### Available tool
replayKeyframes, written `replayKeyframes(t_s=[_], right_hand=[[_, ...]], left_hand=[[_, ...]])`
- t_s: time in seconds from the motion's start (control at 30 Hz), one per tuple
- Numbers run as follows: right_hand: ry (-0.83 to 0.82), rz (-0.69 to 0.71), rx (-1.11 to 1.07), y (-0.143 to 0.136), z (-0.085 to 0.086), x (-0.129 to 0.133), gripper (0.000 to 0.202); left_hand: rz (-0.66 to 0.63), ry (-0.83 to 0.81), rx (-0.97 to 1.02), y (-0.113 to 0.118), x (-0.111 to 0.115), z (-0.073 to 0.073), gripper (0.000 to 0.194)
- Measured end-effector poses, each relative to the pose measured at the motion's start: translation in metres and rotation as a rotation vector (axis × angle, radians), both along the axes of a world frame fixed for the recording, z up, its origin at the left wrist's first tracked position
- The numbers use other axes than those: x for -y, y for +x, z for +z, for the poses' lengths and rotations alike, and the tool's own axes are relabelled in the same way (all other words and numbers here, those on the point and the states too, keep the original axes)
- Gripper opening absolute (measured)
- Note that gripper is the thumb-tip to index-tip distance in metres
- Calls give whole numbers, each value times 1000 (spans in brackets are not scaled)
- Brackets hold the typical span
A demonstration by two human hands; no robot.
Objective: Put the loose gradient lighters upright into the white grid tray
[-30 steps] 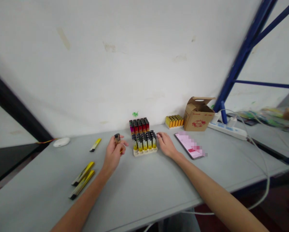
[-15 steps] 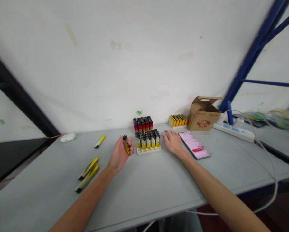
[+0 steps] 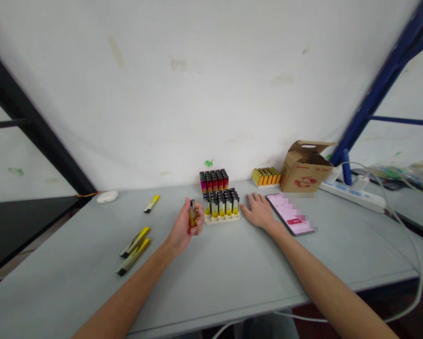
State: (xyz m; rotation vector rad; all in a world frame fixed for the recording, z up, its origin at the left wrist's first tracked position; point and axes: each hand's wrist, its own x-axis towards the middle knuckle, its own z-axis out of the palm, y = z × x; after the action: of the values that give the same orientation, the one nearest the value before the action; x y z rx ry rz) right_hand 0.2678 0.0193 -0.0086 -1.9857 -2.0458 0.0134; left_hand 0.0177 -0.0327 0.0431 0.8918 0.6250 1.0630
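My left hand [image 3: 183, 228] holds a yellow and black lighter [image 3: 192, 213] upright, its fingers wrapped round it, just left of a white rack [image 3: 222, 219]. Rows of yellow lighters with black tops [image 3: 222, 205] stand in that rack. Behind them is a group of red and purple lighters [image 3: 214, 181]. To the right of the rack, my right hand [image 3: 259, 210] lies flat on the table with its fingers spread, near a phone [image 3: 289, 214]. Three yellow and silver lighter-like pieces [image 3: 136, 242] lie at the left, one farther back.
The grey table [image 3: 211, 282] meets a white wall. At the back right are a tray of yellow-orange cylinders [image 3: 267, 177], an open cardboard box [image 3: 305, 172] and a power strip [image 3: 354, 195] with cables. A white case [image 3: 107, 197] sits back left.
The whole view has shifted slightly. The lighter in my left hand is now more upright, and the fingers of my right hand are more spread on the table.
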Motion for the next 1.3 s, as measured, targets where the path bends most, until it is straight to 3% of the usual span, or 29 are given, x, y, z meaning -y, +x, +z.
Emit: replayKeyframes(t_s=[0.37, 0.53, 0.73, 0.93, 1.3], right_hand=[[-5, -20, -32, -3, 5, 1, 55], [-12, -27, -37, -3, 4, 0, 55], [8, -8, -37, -2, 2, -1, 53], [27, 0, -46, -2, 3, 2, 49], [30, 2, -39, -2, 4, 2, 46]], left_hand=[[89, 76, -42, -9, -9, -4, 56], [20, 4, 50, -10, -9, -2, 54], [92, 28, -5, -7, -7, 3, 55], [8, -52, 53, -13, -7, 0, 52], [26, -18, 88, -11, -4, -2, 41]])
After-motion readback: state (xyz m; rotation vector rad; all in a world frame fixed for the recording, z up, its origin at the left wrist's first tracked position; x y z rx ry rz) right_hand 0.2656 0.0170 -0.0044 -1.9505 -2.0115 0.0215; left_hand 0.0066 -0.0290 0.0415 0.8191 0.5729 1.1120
